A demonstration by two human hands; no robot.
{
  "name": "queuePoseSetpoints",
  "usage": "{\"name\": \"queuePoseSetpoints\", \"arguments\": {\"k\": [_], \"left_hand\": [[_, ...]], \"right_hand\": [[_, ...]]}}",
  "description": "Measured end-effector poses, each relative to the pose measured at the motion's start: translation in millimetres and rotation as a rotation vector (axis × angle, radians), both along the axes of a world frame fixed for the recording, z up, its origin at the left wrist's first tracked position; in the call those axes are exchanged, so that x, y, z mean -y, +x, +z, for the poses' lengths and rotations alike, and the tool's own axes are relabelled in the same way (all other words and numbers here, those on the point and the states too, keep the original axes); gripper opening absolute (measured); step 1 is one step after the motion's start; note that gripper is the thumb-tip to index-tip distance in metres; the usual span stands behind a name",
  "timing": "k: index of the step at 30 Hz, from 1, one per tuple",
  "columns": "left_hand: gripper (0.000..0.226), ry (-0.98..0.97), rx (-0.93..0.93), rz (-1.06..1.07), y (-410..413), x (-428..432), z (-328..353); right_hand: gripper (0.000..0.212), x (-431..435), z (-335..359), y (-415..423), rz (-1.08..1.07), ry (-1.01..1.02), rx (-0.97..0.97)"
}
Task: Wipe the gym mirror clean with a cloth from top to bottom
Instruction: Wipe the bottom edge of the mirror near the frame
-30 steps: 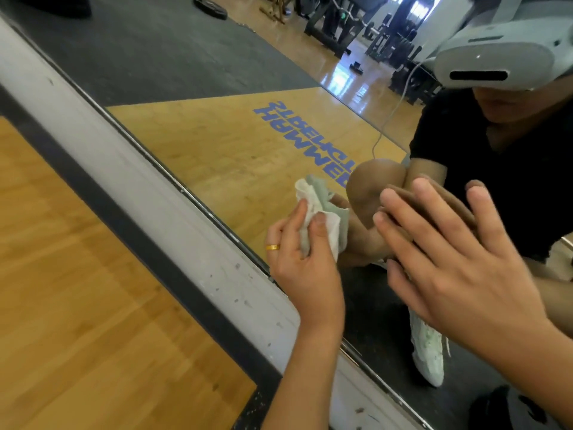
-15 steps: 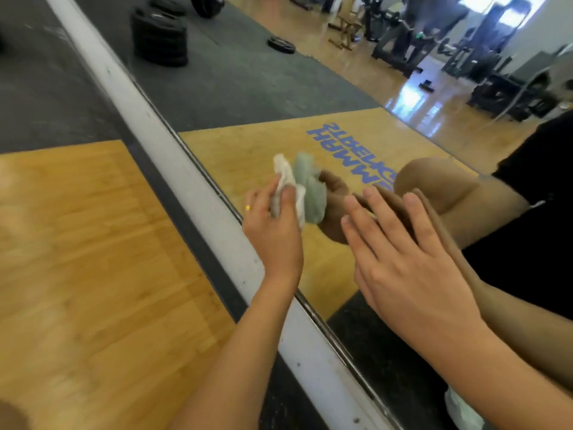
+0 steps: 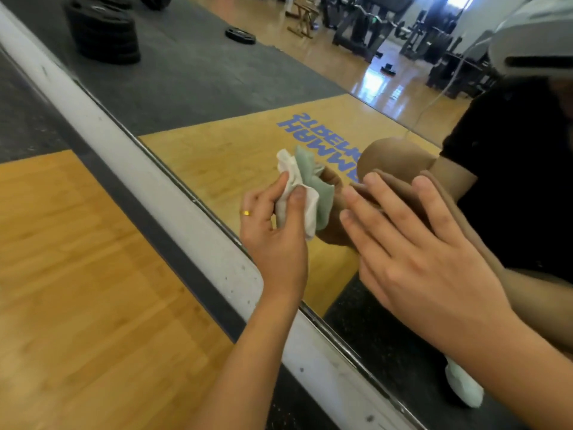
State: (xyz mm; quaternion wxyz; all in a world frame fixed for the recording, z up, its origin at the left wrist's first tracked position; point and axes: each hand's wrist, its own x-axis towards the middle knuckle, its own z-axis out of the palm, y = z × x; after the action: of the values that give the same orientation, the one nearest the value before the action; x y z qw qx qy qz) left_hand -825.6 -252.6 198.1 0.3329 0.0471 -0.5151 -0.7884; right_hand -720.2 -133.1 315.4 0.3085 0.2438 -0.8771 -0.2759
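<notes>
The cloth [image 3: 296,193] is bunched up in our left hand [image 3: 276,240]. Our fingers [image 3: 296,209] curl around it and squeeze it, with the thumb on one side and the other fingers on the far side. The white part of the cloth sticks up above the fingertips, and it is pressed on the mirror [image 3: 235,156], low down, just above the bottom edge. A gold ring [image 3: 246,212] sits on one finger of this hand.

Our right hand [image 3: 412,259] is beside it, to the right. Its fingers are spread out flat and hold nothing. The fingertips touch the glass, near the cloth but not on it.

Under both hands runs the gray ledge [image 3: 186,221] at the foot of the mirror. On our side of it is the wood floor [image 3: 77,274].

Farther off, in the glass, we see blue letters [image 3: 310,125] on a wood floor, turned backward. Past them is a stack of black weight plates [image 3: 104,32], and one more plate [image 3: 240,35] lies alone. Way at the back stand dark gym machines [image 3: 366,20].
</notes>
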Motion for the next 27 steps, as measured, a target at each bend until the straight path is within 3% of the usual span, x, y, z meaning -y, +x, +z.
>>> {"name": "queuePoseSetpoints", "arguments": {"k": [3,8,10,12,19,27], "left_hand": [[0.021,0.042,0.001,0.002,-7,-6,-2],[0.013,0.082,0.090,0.038,-14,4,-25],[0.020,0.075,0.111,0.018,-10,7,-21],[0.031,0.059,0.101,0.013,-7,9,-16],[0.031,-0.013,-0.005,-0.024,-3,9,-6],[0.021,0.102,0.187,-0.037,-5,16,-18]], "right_hand": [[0.052,-2,-20,-17,-0.095,0.222,0.020],[0.053,-2,-19,-15,-0.118,0.221,0.017],[0.054,-3,-20,-15,-0.132,0.236,0.009],[0.054,-2,-18,-15,-0.134,0.255,0.007],[0.054,1,-16,-13,-0.125,0.247,0.010],[0.058,15,-14,-10,-0.131,0.161,0.001]]}}
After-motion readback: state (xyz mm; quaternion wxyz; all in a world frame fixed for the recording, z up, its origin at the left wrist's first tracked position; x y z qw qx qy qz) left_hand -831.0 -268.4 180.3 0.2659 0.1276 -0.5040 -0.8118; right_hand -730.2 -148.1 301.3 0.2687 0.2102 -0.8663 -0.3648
